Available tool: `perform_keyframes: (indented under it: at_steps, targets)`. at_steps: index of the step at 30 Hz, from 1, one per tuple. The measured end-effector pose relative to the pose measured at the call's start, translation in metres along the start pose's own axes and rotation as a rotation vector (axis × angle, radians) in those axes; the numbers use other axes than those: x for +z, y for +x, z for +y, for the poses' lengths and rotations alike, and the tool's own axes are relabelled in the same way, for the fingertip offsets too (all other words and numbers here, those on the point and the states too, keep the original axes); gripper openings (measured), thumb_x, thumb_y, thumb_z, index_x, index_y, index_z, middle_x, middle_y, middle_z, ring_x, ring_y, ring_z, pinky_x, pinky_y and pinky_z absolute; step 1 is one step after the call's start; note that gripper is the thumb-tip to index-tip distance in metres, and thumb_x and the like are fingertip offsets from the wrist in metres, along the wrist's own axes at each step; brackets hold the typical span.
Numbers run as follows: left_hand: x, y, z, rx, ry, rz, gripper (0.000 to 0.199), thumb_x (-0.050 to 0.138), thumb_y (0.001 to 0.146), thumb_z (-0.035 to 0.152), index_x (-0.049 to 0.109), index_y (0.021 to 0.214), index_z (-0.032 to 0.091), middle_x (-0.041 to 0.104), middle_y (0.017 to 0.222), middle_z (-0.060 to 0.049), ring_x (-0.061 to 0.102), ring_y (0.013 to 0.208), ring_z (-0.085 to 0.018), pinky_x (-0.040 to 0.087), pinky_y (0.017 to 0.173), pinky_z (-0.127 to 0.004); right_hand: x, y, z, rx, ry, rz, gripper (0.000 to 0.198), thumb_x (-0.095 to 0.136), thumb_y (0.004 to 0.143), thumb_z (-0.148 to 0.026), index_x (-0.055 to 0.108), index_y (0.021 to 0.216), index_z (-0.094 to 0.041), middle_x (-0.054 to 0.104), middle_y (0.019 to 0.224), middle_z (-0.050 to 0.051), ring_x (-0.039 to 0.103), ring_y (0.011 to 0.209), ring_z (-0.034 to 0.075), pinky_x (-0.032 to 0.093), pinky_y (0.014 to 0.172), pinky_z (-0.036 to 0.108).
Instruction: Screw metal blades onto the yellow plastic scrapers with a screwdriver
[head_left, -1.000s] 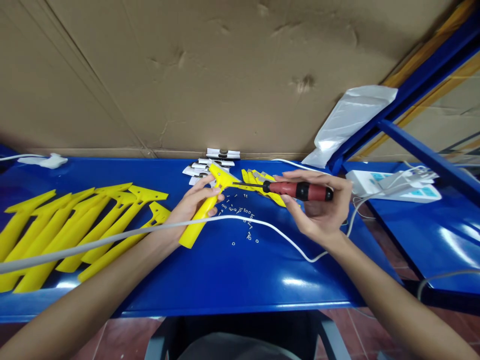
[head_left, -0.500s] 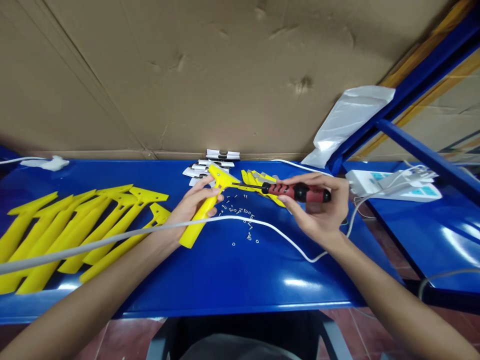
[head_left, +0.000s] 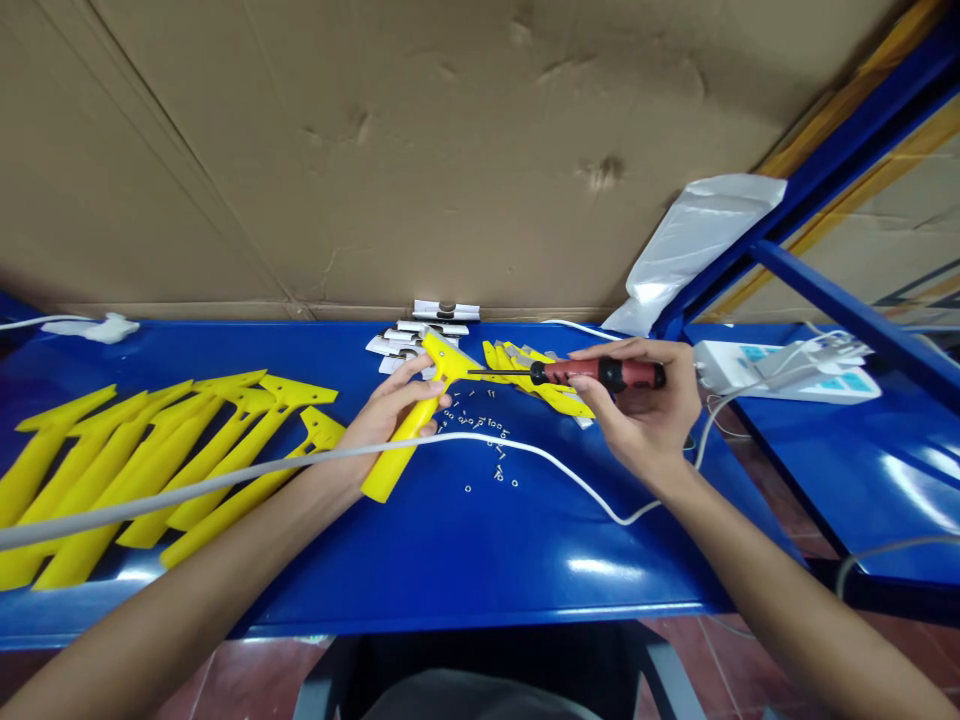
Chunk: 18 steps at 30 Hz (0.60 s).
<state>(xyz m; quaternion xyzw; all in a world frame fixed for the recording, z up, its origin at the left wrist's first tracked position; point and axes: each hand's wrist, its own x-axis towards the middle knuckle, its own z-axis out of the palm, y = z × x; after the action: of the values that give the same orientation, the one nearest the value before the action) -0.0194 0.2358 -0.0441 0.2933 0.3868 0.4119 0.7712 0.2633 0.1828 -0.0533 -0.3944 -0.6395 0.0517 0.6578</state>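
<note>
My left hand [head_left: 388, 415] is closed around a yellow plastic scraper [head_left: 397, 455], whose wide head points up and away with a grey blade edge along it. In my right hand [head_left: 656, 410] is a red and black screwdriver [head_left: 570, 373], held level with its thin shaft pointing left. The shaft's tip meets the scraper just below its head; the exact contact point is too small to make out. Beneath the tools, small screws and nuts [head_left: 480, 420] lie scattered on the blue table [head_left: 465, 570].
Several yellow handles [head_left: 172, 440] lie in a row at left. Behind the hands are a pile of yellow scrapers [head_left: 559, 400] and small white packets [head_left: 405, 345]. A white cable [head_left: 300, 458] crosses in front. A white power strip [head_left: 795, 372] sits at right, beside a plastic bag [head_left: 697, 240].
The screwdriver and my right hand have shifted slightly to the right, and my right fingers have changed position on the handle. The scraper has moved very slightly right and down.
</note>
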Motion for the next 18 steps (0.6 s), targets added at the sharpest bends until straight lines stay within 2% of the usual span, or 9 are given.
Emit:
perform_keyframes:
  at_steps: [2,7,9,12,14,16,18]
  targets:
    - [-0.0017,0.0009,-0.0009,-0.007,0.017,-0.006,0.071,0.088,0.083,0.008,0.063,0.147,0.023,0.076,0.103,-0.007,0.075,0.075,-0.015,0.051,0.046,-0.014,0.0004,0.0019,-0.0005,0.009,0.019,0.001,0.038,0.090,0.092,-0.029,0.065,0.119,-0.039,0.077,0.109,0.002,0.082,0.098,0.029,0.073,0.091,0.052]
    - [-0.0049,0.0035,-0.0033,0.023,0.035,0.021,0.072,0.086,0.085,0.008,0.063,0.151,0.023,0.077,0.110,-0.010,0.077,0.079,-0.015,0.052,0.049,-0.013,0.0033,0.0025,-0.0024,-0.003,0.215,-0.123,0.045,0.085,0.096,-0.025,0.058,0.130,-0.035,0.074,0.136,0.005,0.079,0.125,0.030,0.071,0.106,0.058]
    - [-0.0052,0.0045,-0.0030,0.025,0.030,0.024,0.072,0.085,0.084,0.007,0.063,0.151,0.022,0.077,0.112,-0.011,0.077,0.080,-0.015,0.051,0.047,-0.013,0.0032,0.0002,-0.0016,0.009,0.209,-0.117,0.043,0.086,0.096,-0.024,0.059,0.127,-0.035,0.077,0.129,0.004,0.082,0.119,0.030,0.072,0.104,0.057]
    - [-0.0047,0.0051,-0.0023,0.031,0.015,0.015,0.072,0.085,0.083,0.006,0.063,0.150,0.021,0.076,0.116,-0.012,0.077,0.080,-0.015,0.049,0.045,-0.012,0.0012,-0.0015,0.0009,0.009,0.080,-0.054,0.042,0.092,0.091,-0.028,0.064,0.120,-0.037,0.080,0.111,0.002,0.084,0.102,0.031,0.073,0.096,0.056]
    - [-0.0041,0.0046,-0.0027,0.025,0.020,0.006,0.072,0.086,0.083,0.007,0.063,0.150,0.021,0.076,0.116,-0.011,0.077,0.080,-0.015,0.050,0.045,-0.013,-0.0001,0.0000,0.0021,0.009,0.025,-0.023,0.041,0.095,0.089,-0.031,0.065,0.118,-0.037,0.080,0.106,0.001,0.083,0.096,0.030,0.073,0.093,0.053]
    - [-0.0034,0.0037,-0.0038,0.012,0.038,0.013,0.073,0.086,0.084,0.008,0.063,0.151,0.021,0.077,0.111,-0.010,0.078,0.079,-0.016,0.052,0.046,-0.014,-0.0001,0.0022,0.0021,0.025,0.071,-0.031,0.041,0.092,0.091,-0.031,0.064,0.121,-0.038,0.079,0.110,0.002,0.083,0.099,0.029,0.073,0.095,0.053]
    - [-0.0032,0.0032,-0.0047,0.003,0.056,0.026,0.073,0.086,0.085,0.009,0.062,0.152,0.021,0.076,0.104,-0.009,0.077,0.076,-0.016,0.052,0.045,-0.014,0.0008,0.0030,0.0013,0.045,0.177,-0.085,0.045,0.089,0.094,-0.027,0.061,0.128,-0.038,0.078,0.124,0.003,0.083,0.109,0.029,0.072,0.101,0.055]
